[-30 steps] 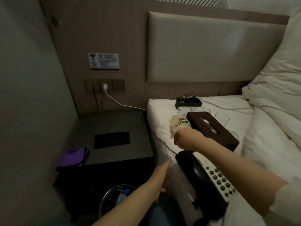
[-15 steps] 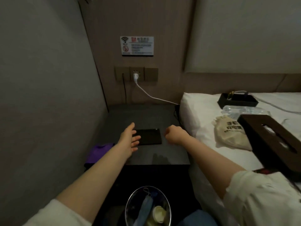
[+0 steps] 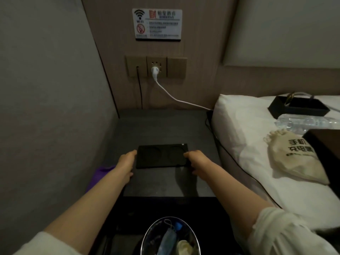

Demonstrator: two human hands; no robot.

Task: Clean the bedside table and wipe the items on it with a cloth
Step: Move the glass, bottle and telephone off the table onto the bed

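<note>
A flat black tray [image 3: 161,155] with two round recesses lies on the dark bedside table [image 3: 156,126], toward its front edge, and everything else here sits around it. The person's left hand [image 3: 127,162] is at the tray's left short edge, fingers reaching forward along it and touching it; the right hand [image 3: 196,161] is at the right short edge, its fingers bent down over that end. Whether either hand truly clasps the tray I cannot tell, since the fingertips are hidden against the dark surface. A purple cloth [image 3: 104,171] lies just left of the tray, near the table's front left corner, mostly hidden behind the left forearm. Behind the tray, on the wall panel, a white plug [image 3: 155,71] sits in a socket and its cable runs off toward the bed [image 3: 239,137], which stands just right of the tray and table. On the bed, well right of the tray, lie a printed drawstring pouch [image 3: 292,159], a clear plastic bottle [image 3: 303,122] and a small black box [image 3: 298,107]. In front of the tray, below the table, a round bin [image 3: 171,236] holds a blue face mask.
</note>
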